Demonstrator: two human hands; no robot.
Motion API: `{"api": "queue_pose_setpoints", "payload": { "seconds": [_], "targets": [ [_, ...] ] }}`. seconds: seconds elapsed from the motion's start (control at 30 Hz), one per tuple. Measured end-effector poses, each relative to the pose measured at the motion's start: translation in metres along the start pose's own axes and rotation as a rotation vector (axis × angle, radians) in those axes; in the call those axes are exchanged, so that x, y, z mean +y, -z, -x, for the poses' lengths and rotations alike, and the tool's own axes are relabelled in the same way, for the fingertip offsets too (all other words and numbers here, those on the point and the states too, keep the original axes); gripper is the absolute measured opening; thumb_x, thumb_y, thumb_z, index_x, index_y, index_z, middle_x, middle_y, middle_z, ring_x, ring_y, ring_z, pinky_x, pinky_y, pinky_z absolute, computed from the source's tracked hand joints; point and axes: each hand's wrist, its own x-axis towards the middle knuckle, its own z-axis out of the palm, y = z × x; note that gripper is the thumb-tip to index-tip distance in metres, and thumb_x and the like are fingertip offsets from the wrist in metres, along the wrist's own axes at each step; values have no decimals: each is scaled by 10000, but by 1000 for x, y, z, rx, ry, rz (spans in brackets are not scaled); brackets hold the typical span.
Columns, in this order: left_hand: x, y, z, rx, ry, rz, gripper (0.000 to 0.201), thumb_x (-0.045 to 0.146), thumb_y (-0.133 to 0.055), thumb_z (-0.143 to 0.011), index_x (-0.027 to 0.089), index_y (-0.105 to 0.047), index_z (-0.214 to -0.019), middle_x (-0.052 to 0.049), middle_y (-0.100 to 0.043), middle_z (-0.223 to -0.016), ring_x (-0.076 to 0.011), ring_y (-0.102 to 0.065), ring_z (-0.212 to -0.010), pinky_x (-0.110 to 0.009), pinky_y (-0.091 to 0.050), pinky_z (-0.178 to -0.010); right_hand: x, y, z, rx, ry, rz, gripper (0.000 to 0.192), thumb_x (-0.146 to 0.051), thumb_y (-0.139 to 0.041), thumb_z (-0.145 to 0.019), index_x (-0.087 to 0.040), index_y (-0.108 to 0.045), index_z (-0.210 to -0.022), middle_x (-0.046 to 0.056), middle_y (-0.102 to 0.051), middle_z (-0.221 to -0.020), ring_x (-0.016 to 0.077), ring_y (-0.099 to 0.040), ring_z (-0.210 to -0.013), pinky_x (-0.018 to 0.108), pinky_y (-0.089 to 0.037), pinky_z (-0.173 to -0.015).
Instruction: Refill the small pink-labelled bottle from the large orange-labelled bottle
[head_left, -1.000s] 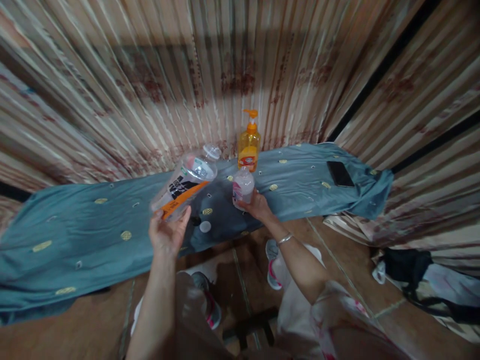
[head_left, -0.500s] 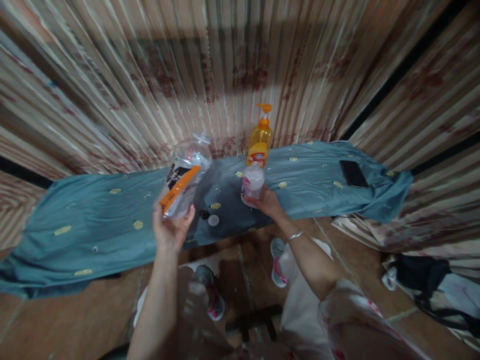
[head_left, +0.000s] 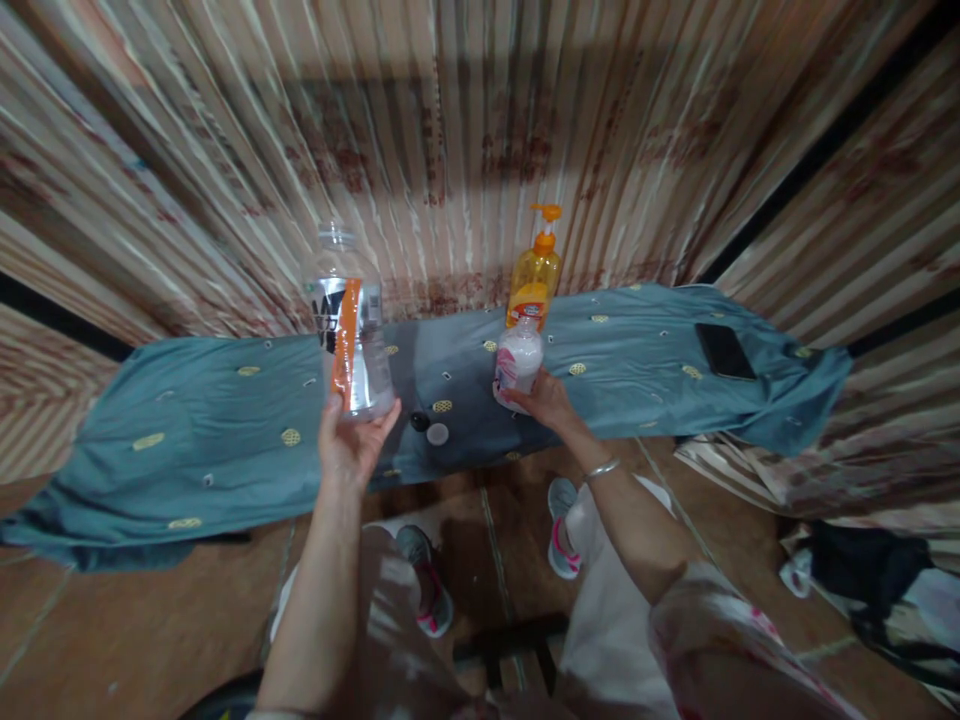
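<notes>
Left hand (head_left: 352,445) has fingers wrapped round the base of the large clear bottle (head_left: 351,325); bottle is upright, lifted clear of the blue cloth (head_left: 187,420), neck open, no cap on it; orange-and-black label faces the camera; looks close to empty, though the blur makes the level hard to read.

Right hand (head_left: 546,400) has fingers closed round the small pale bottle (head_left: 518,360); it stands on the cloth just in front of the orange pump bottle (head_left: 535,278), near but whether touching I cannot tell; its top looks uncapped too, not certain.

Two loose caps lie on the cloth between the hands: black cap (head_left: 420,421) and white cap (head_left: 437,433), just beside each other.

Progress read, judgement only: both bottles opened and in hand, large one held level rather than tipped, so nothing is flowing at this instant; no spill visible on the cloth; recapping not done, both caps off to the side.

Phone (head_left: 724,350) lies far right on the cloth, well apart from the work; striped curtain (head_left: 480,130) behind.
</notes>
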Motion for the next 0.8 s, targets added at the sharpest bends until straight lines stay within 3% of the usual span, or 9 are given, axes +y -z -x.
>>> {"api": "queue_pose_setpoints", "payload": {
  "seconds": [0.13, 0.33, 0.47, 0.6, 0.8],
  "targets": [
    [4, 4, -3, -3, -62, -54, 588, 343, -966, -541, 244, -719, -1066, -69, -757, -1188, -315, -725, -1166, -536, -654, -997, 5, -2, -1, -3, 28, -12, 648, -450, -859, -872, -117, -606, -1368, 205, -803, -1228, 346, -779, -1173, 347, -592, -912],
    [8, 14, -12, -37, 24, -114, 626, 499, -952, -523, 243, -691, -1032, -76, -771, -1133, -344, -746, -1128, -584, -640, -993, 13, -6, -3, 1, 58, -28, 598, -452, -837, -883, -125, -617, -1333, 193, -813, -1180, 334, -797, -1105, 333, -588, -850],
    [6, 18, -27, 30, -8, -231, 510, 484, -905, -547, 232, -653, -911, -67, -768, -997, -293, -751, -1053, -467, -644, -908, 12, -4, -1, -16, 62, -21, 571, -425, -833, -891, -105, -619, -1312, 190, -818, -1125, 318, -812, -1035, 321, -584, -816],
    [-2, 23, -43, 76, -82, -312, 469, 311, -897, -525, 230, -619, -895, -25, -750, -935, -244, -739, -959, -410, -617, -875, 10, -1, 0, -25, 62, -22, 585, -398, -824, -910, -107, -594, -1363, 202, -812, -1183, 331, -802, -1101, 340, -594, -860],
    [-26, 42, -58, 186, -239, -513, 721, 138, -943, -372, 237, -610, -1003, 44, -709, -913, -163, -672, -857, -337, -558, -906, 10, 1, -2, -65, 67, 9, 629, -417, -818, -918, -64, -576, -1380, 238, -795, -1220, 343, -790, -1145, 340, -587, -882]
  ]
}}
